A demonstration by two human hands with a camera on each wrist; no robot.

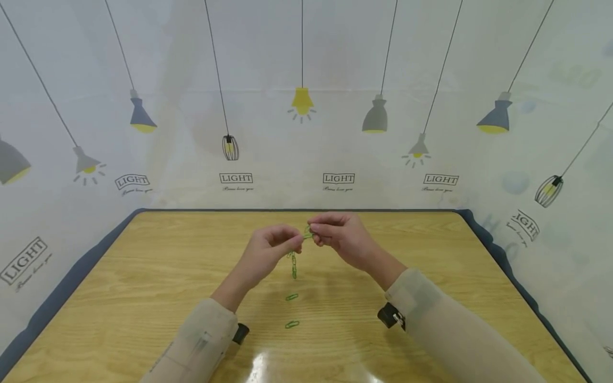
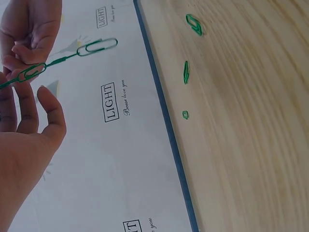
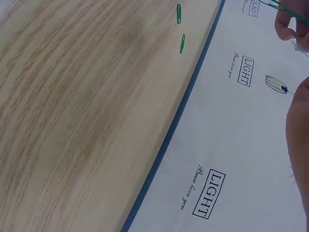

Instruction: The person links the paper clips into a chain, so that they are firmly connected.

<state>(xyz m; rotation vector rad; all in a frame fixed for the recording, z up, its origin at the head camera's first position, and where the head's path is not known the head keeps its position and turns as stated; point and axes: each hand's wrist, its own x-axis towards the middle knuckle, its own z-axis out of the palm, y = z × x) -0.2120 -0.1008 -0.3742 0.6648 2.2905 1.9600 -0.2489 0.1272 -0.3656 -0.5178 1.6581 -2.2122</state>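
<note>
Both hands are raised close together above the table, fingertips almost meeting. The left hand (image 1: 265,250) pinches a chain of linked green paper clips, whose end (image 1: 294,266) hangs below its fingers. Between finger and thumb the right hand (image 1: 347,240) pinches green clip wire (image 1: 308,232). In the left wrist view the chain (image 2: 97,47) extends past the left hand (image 2: 31,125), with the right hand (image 2: 31,29) behind it. The right wrist view shows part of the chain (image 3: 275,5) by the left hand (image 3: 292,29); the right hand (image 3: 299,140) is cut off at the edge.
Loose green paper clips lie on the wooden table (image 1: 167,255), one (image 1: 291,297) below the hanging chain and another (image 1: 292,324) nearer the front. The left wrist view shows three on the wood, including a small one (image 2: 185,115). A lamp-patterned covering (image 1: 268,64) surrounds the table's back and sides.
</note>
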